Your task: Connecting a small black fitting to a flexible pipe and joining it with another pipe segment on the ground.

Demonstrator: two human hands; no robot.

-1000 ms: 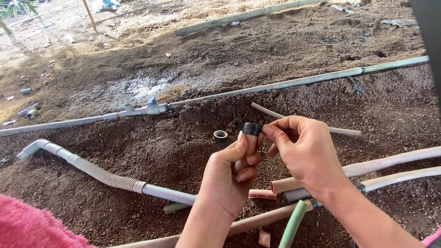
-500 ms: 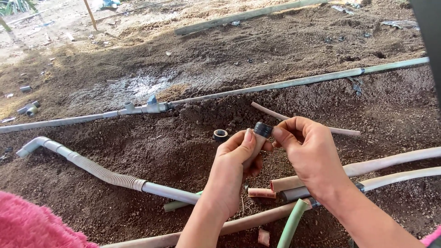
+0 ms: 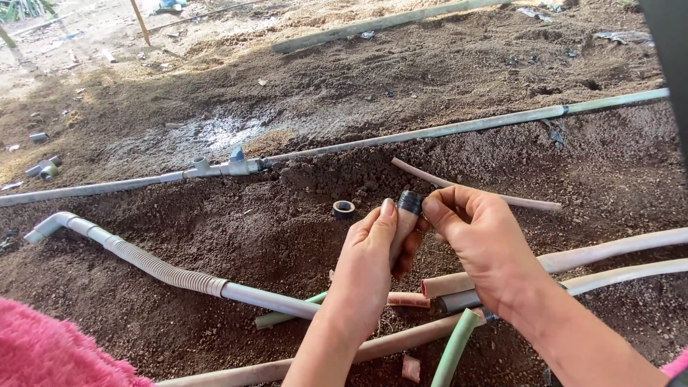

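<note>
My left hand [image 3: 370,269] grips a short pale pipe piece [image 3: 401,229] upright, above dark soil. A black ring cap [image 3: 409,202] sits on the pipe's top end. My right hand [image 3: 481,247] pinches that black cap between thumb and forefinger. A second small dark ring [image 3: 344,208] lies loose on the soil just left of my hands. Below my hands lie a short pink pipe offcut [image 3: 408,299] and a green hose [image 3: 454,350].
A long grey pipe with a valve fitting [image 3: 233,165] crosses the soil behind my hands. A corrugated grey hose with an elbow [image 3: 143,259] lies at left. Pale hoses [image 3: 609,251] run off right. Pink fuzzy fabric [image 3: 50,351] fills the bottom left. A wet patch [image 3: 215,132] lies beyond.
Both hands have drifted slightly right and down with the pipe piece. My right fingers have closed tighter around the black cap on its end.
</note>
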